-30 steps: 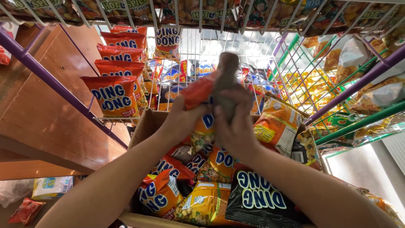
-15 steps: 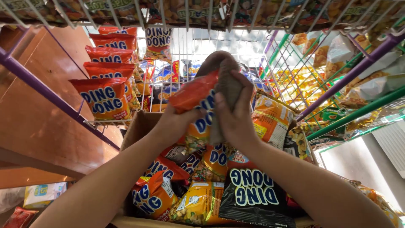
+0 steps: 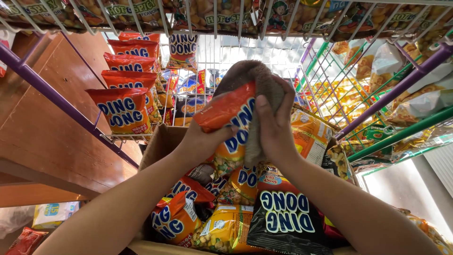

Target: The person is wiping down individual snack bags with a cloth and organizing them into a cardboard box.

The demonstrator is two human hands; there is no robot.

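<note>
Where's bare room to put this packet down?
Bare wire floor of the white rack behind the cloth, between the hanging red packets and the green rack. The box below is packed with packets.

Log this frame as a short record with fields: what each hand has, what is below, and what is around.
left hand: grips an orange snack packet, held up over the box
right hand: presses a brown cloth against the packet
below: open cardboard box filled with snack packets, a black packet nearest the camera
left side: row of red packets standing on a wire shelf
right side: wire rack with yellow packets
above: wire basket holding packets
</note>
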